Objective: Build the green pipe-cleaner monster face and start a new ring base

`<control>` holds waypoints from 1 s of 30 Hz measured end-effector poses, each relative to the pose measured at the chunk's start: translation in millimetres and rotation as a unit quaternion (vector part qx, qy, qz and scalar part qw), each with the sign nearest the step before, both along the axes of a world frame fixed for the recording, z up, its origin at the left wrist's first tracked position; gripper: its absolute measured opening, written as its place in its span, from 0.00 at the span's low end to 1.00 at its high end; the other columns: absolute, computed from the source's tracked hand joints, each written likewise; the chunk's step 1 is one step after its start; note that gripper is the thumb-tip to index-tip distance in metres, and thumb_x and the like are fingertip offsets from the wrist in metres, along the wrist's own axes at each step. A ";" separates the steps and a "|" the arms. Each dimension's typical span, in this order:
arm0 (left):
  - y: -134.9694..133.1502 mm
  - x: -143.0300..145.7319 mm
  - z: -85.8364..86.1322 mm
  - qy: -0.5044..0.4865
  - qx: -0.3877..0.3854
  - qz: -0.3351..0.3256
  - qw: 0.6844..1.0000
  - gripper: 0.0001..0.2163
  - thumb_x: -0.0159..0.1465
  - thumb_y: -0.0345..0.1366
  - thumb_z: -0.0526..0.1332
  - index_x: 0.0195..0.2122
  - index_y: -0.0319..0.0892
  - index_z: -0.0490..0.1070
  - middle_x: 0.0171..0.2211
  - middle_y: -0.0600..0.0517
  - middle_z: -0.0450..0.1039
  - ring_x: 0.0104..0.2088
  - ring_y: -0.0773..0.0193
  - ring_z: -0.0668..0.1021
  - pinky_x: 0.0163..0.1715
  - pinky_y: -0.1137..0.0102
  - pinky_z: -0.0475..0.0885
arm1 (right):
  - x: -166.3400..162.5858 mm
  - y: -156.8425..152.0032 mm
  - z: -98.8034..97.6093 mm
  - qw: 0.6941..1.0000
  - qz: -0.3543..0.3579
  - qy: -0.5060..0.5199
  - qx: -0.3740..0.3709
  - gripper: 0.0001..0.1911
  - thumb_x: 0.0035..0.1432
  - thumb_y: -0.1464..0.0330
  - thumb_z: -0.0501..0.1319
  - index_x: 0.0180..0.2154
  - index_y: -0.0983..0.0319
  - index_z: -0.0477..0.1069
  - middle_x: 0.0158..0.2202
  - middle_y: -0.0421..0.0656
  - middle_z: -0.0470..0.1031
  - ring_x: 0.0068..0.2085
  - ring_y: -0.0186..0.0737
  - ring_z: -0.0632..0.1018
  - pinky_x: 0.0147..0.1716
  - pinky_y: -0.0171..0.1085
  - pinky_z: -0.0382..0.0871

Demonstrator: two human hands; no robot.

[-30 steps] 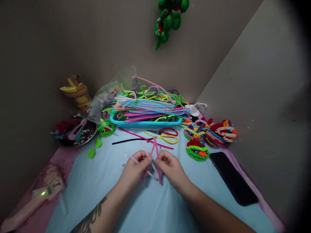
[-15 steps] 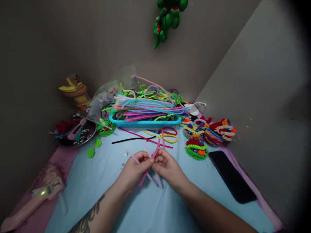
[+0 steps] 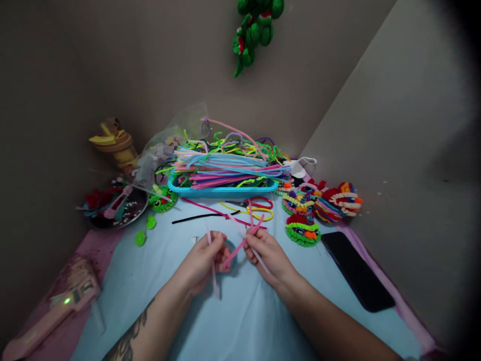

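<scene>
Over a light blue cloth, my left hand is closed around pale pink pipe cleaners that stick up and down from the fist. My right hand pinches darker pink pipe cleaners that cross toward the left hand; a small bent loop shows between the two hands. Both hands hover close together near the middle of the cloth.
A blue tray heaped with coloured pipe cleaners stands behind. Scissors, loose black and pink stems, finished fuzzy figures, a black phone, a metal dish and a pink glue gun lie around.
The hands have moved slightly apart; the crossed pink stems have been turned, the left hand's piece now stands upright and a loop has formed between the hands.
</scene>
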State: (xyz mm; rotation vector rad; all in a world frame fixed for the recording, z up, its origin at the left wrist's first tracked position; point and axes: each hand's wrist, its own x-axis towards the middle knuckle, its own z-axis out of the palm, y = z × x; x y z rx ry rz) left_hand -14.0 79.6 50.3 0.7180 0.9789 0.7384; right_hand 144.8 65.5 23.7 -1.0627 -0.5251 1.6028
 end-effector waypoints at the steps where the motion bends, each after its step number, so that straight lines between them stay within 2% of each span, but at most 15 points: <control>1: 2.0 -2.0 0.4 -0.008 -0.024 0.012 1.000 0.19 0.56 0.52 0.61 0.36 0.40 0.65 0.19 0.57 0.65 0.15 0.73 0.64 0.15 0.77 0.58 | 2.6 1.6 -0.8 1.000 -0.017 -0.003 0.000 0.19 0.40 0.60 0.71 0.28 0.62 0.65 0.20 0.35 0.70 0.17 0.26 0.65 0.16 0.28 0.51; 4: 8.9 -7.8 2.0 -0.002 -0.057 0.086 0.995 0.17 0.60 0.48 0.59 0.41 0.40 0.66 0.22 0.58 0.62 0.14 0.77 0.58 0.12 0.80 0.49 | 8.8 5.2 -2.0 0.998 -0.050 -0.023 -0.006 0.18 0.40 0.60 0.71 0.27 0.63 0.67 0.22 0.37 0.73 0.20 0.28 0.69 0.18 0.28 0.56; 6: 11.9 -10.6 4.0 -0.001 -0.040 0.138 0.990 0.15 0.60 0.40 0.60 0.46 0.39 0.67 0.26 0.56 0.65 0.17 0.77 0.62 0.14 0.80 0.53 | 10.2 5.9 -1.3 0.997 -0.067 -0.039 -0.009 0.19 0.39 0.59 0.72 0.28 0.63 0.68 0.23 0.38 0.74 0.22 0.30 0.72 0.19 0.29 0.58; 8: 12.0 -12.1 6.4 -0.008 -0.005 0.157 0.988 0.17 0.58 0.33 0.61 0.49 0.39 0.68 0.30 0.54 0.66 0.22 0.75 0.67 0.19 0.79 0.61 | 9.0 5.2 0.7 0.995 -0.079 -0.053 -0.009 0.20 0.37 0.59 0.72 0.29 0.62 0.68 0.23 0.39 0.75 0.24 0.33 0.74 0.21 0.30 0.60; 10: 9.3 -12.2 8.4 -0.009 0.025 0.131 0.991 0.17 0.57 0.31 0.62 0.49 0.38 0.70 0.29 0.54 0.67 0.25 0.73 0.69 0.26 0.78 0.65 | 6.0 3.6 2.8 0.995 -0.079 -0.064 -0.002 0.21 0.36 0.60 0.73 0.30 0.62 0.68 0.23 0.39 0.75 0.24 0.34 0.75 0.22 0.31 0.61; 13: 3.1 -11.5 9.1 0.011 0.062 0.062 0.996 0.14 0.58 0.36 0.62 0.45 0.39 0.73 0.27 0.53 0.69 0.30 0.68 0.72 0.34 0.75 0.66 | 0.6 0.0 3.9 0.995 -0.060 -0.082 0.018 0.19 0.39 0.60 0.72 0.29 0.62 0.68 0.24 0.40 0.75 0.24 0.34 0.74 0.22 0.31 0.61; 17: -1.4 -13.7 8.9 0.024 0.176 0.005 0.984 0.08 0.60 0.40 0.61 0.32 0.40 0.72 0.29 0.52 0.69 0.33 0.65 0.71 0.37 0.72 0.65 | -4.5 -4.8 1.0 0.992 -0.030 -0.111 0.047 0.16 0.43 0.60 0.70 0.29 0.62 0.69 0.23 0.39 0.74 0.25 0.34 0.74 0.24 0.31 0.62; 20: -1.2 -18.1 11.8 0.023 0.265 -0.028 0.964 0.07 0.62 0.39 0.59 0.32 0.42 0.70 0.30 0.53 0.68 0.34 0.65 0.70 0.36 0.71 0.65 | -6.9 -8.1 -0.5 0.987 -0.009 -0.138 0.079 0.13 0.44 0.61 0.69 0.28 0.62 0.70 0.24 0.38 0.73 0.27 0.34 0.73 0.27 0.33 0.64; 22: -1.0 -20.2 15.4 0.061 0.313 -0.041 0.947 0.05 0.63 0.38 0.57 0.33 0.43 0.69 0.32 0.52 0.68 0.35 0.65 0.71 0.36 0.71 0.65 | -8.1 -10.0 -0.4 0.985 0.007 -0.147 0.087 0.12 0.44 0.62 0.70 0.28 0.62 0.71 0.25 0.38 0.73 0.28 0.34 0.73 0.29 0.33 0.65; 24: -1.3 -20.6 19.1 0.137 0.370 -0.054 0.917 0.05 0.64 0.36 0.56 0.33 0.43 0.69 0.34 0.51 0.69 0.37 0.63 0.71 0.39 0.70 0.65 | -8.8 -11.6 0.4 0.987 0.031 -0.137 0.080 0.13 0.43 0.62 0.70 0.28 0.62 0.71 0.25 0.38 0.73 0.28 0.34 0.73 0.29 0.33 0.64; 26: -2.3 -19.8 21.6 0.226 0.432 -0.060 0.871 0.06 0.64 0.35 0.55 0.33 0.43 0.71 0.40 0.48 0.69 0.45 0.60 0.70 0.47 0.65 0.63 | -8.9 -12.6 1.4 0.989 0.057 -0.119 0.069 0.14 0.42 0.62 0.70 0.27 0.63 0.71 0.24 0.38 0.73 0.26 0.33 0.72 0.27 0.33 0.63; 28: -2.9 -18.8 21.7 0.293 0.485 -0.063 0.822 0.07 0.64 0.33 0.55 0.32 0.44 0.72 0.48 0.47 0.68 0.55 0.55 0.64 0.54 0.60 0.56 | -8.3 -13.0 2.1 0.989 0.079 -0.107 0.066 0.14 0.42 0.61 0.70 0.27 0.63 0.72 0.23 0.38 0.73 0.26 0.32 0.71 0.27 0.33 0.63; 30: -2.6 -18.6 19.5 0.320 0.513 -0.072 0.793 0.07 0.63 0.33 0.55 0.32 0.44 0.72 0.48 0.47 0.69 0.57 0.55 0.62 0.57 0.58 0.54 | -7.3 -13.1 2.3 0.988 0.095 -0.100 0.067 0.14 0.42 0.62 0.70 0.27 0.63 0.72 0.24 0.38 0.73 0.26 0.33 0.71 0.28 0.33 0.63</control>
